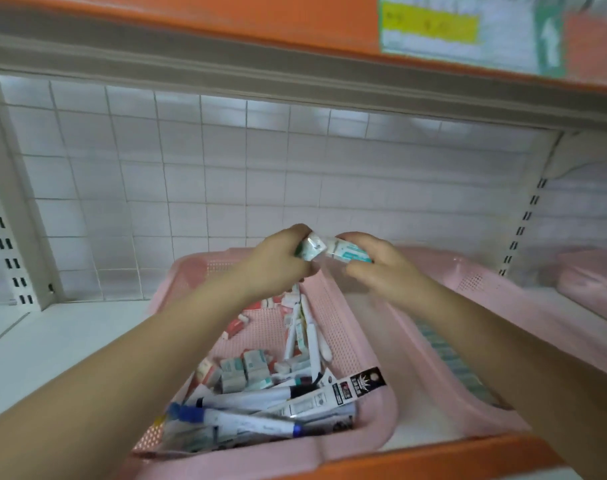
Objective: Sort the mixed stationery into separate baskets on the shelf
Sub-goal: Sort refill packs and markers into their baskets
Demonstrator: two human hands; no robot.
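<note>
head view: the fingers of the left hand (278, 263) are curled and pinch a small white-and-green packet (309, 247) at its left end, thumb below and fingertips above. the right hand (376, 268) has its fingers curled round a white-and-teal packet (349, 253), with the thumb under it. the 2 packets meet end to end between the hands; blur hides whether they are joined or only touching. both hands are raised above the far end of a pink basket (342, 327), and both bare forearms reach in from the bottom corners.

below the hands, this basket holds the mixed stationery: white pens (307, 336) leaning along the right wall, small red-and-white pieces (241, 323) at the far end, green-and-white boxes (248, 370) in the middle, markers with blue caps (226, 415) at the near end, and a black carded pack (359, 384) lying over them.

just beside it on the right stands a second pink basket (468, 282), with a blurred pale row inside that cannot be made out. a third pink basket (593, 278) sits well apart at the far right. all 3 rest on a white shelf (52, 341) with an orange front edge (433, 459). behind them is a white wire grid (226, 168), and above, an orange shelf rail (191, 15) carries a yellow-and-white label (451, 29).
</note>
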